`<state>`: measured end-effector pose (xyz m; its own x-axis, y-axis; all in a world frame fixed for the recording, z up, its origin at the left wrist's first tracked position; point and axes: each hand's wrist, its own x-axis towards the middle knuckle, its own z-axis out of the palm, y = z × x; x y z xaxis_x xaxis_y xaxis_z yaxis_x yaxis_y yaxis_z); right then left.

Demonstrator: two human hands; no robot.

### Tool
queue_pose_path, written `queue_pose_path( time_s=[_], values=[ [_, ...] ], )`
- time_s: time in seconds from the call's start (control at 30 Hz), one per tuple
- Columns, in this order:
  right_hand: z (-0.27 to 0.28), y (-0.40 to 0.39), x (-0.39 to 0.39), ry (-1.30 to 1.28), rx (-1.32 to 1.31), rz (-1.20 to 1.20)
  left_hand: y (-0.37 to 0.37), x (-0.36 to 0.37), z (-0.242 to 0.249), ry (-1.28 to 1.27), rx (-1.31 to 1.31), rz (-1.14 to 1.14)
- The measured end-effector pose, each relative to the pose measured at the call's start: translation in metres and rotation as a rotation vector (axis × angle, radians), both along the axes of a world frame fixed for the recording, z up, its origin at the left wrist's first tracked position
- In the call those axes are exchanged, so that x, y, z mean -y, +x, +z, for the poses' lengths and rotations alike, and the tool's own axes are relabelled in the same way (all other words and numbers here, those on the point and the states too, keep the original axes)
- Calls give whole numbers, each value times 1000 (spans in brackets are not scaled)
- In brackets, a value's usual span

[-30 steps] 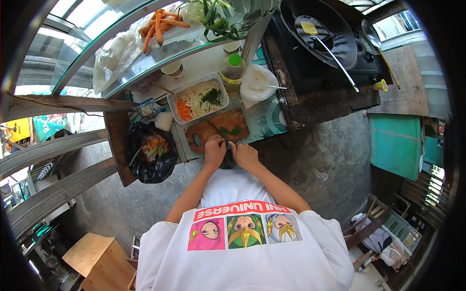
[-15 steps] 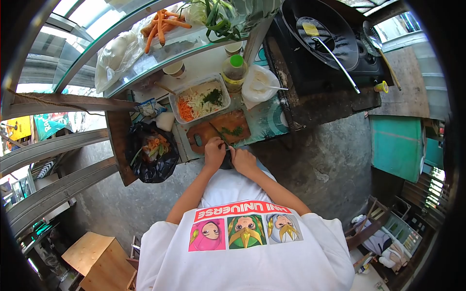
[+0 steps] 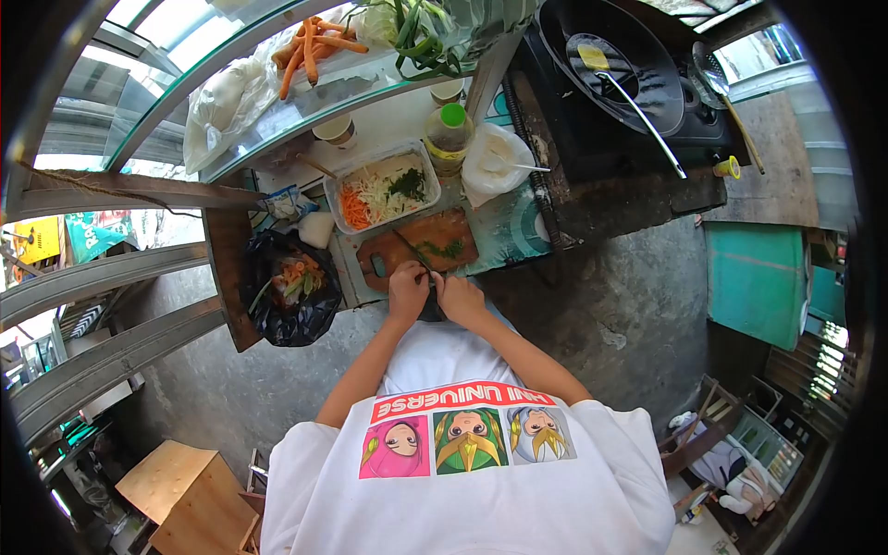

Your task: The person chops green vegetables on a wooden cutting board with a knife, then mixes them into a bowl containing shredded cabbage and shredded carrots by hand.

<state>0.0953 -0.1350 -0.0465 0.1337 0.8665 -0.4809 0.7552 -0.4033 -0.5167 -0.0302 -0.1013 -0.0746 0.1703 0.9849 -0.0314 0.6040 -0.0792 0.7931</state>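
A brown wooden cutting board [image 3: 377,248] with chopped green herbs [image 3: 450,249] on it lies in front of me. My right hand [image 3: 461,301] is closed at the near end of a dark knife [image 3: 407,243], whose blade slants up and left over the board. My left hand [image 3: 408,294], at the board's near edge, has its fingers pinched beside the blade; what they hold is too small to tell. Behind the board a clear tub [image 3: 432,195] holds shredded carrot [image 3: 354,209], pale shreds [image 3: 381,192] and chopped greens [image 3: 406,184].
Left of the board sits a black bag [image 3: 294,319] with scraps. A green-capped bottle [image 3: 448,134] and a white bowl [image 3: 493,157] stand behind. Carrots [image 3: 313,46] lie on a glass shelf. At the right is a stove with a wok [image 3: 647,69].
My right hand has shifted slightly left and my hands are a little closer together. The knife has moved slightly on the board.
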Motion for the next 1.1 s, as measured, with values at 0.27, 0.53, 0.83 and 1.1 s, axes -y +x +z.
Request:
queue_pose_path(
  time_s=[0.27,0.53,0.83,1.1],
  values=[
    [26,23,-1,80,72,6,-17,5,14,-135,101,119],
    [18,28,11,370,286,126,-24,10,42,450,-359,-174],
    [22,24,14,346,296,136,-27,7,41,474,-369,-177],
    [13,19,16,370,256,144,-12,0,40,292,-334,-252]
  ],
)
